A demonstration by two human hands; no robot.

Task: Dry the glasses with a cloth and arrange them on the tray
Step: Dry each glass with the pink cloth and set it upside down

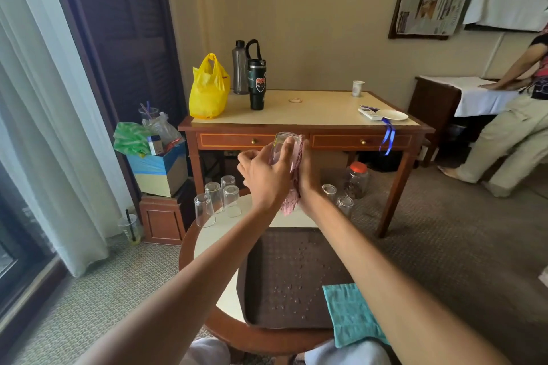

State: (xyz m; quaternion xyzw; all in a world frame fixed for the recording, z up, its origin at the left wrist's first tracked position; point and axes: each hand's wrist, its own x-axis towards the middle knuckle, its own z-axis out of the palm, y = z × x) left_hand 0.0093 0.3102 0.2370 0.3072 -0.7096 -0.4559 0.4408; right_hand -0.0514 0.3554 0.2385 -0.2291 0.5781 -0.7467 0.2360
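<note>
My left hand (264,175) grips a clear glass (281,147) raised in front of me, above the round table. My right hand (307,175) holds a pink patterned cloth (292,195) against the glass's right side; the cloth hangs down between my wrists. A dark brown tray (284,278) with water drops lies on the table below my arms, holding no glasses. Several upturned glasses (221,197) stand on the table's far left, and two more glasses (338,197) at the far right.
A teal cloth (350,314) lies over the tray's near right corner. Beyond the round table (207,240) stands a wooden desk (305,127) with bottles, a yellow bag and a plate. A jar (357,179) sits under it. A person stands at the right.
</note>
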